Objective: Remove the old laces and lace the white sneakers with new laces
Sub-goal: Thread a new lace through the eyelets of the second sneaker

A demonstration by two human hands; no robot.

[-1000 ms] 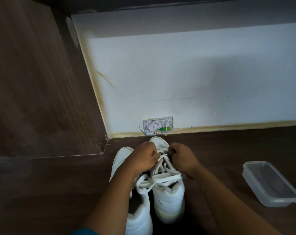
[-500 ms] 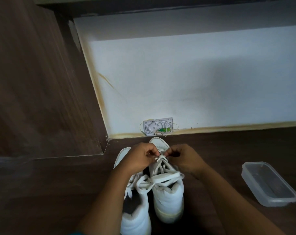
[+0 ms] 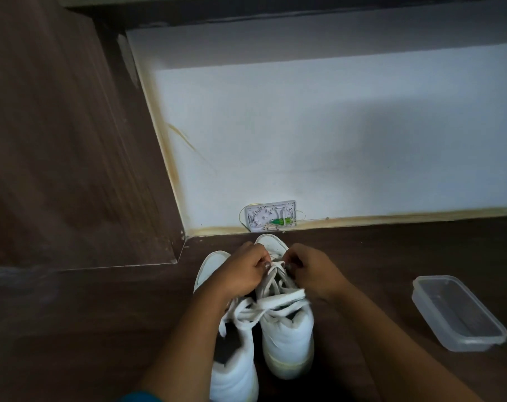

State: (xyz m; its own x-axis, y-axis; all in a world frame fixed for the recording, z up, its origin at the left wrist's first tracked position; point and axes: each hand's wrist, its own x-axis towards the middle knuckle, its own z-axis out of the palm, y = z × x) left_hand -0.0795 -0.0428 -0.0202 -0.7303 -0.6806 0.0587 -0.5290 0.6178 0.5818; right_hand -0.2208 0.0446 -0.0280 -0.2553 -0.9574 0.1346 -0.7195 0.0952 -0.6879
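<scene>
Two white sneakers stand side by side on the dark wooden floor, toes toward the wall. The right sneaker (image 3: 287, 335) carries a loosened white lace (image 3: 271, 285) over its tongue. My left hand (image 3: 240, 271) and my right hand (image 3: 313, 271) both pinch that lace near the toe end, knuckles almost meeting over the lowest eyelets. The left sneaker (image 3: 235, 375) sits partly under my left forearm, with loose white lace ends (image 3: 232, 313) draped across its opening.
A clear plastic container (image 3: 458, 311) lies on the floor at the right. A small white wall box with green connectors (image 3: 271, 216) sits at the wall's base just beyond the toes. A brown wooden panel (image 3: 58, 140) rises at the left.
Both hands have slid from the middle of the right sneaker's lacing toward its toe. The loops nearer the ankle now lie slacker and more exposed.
</scene>
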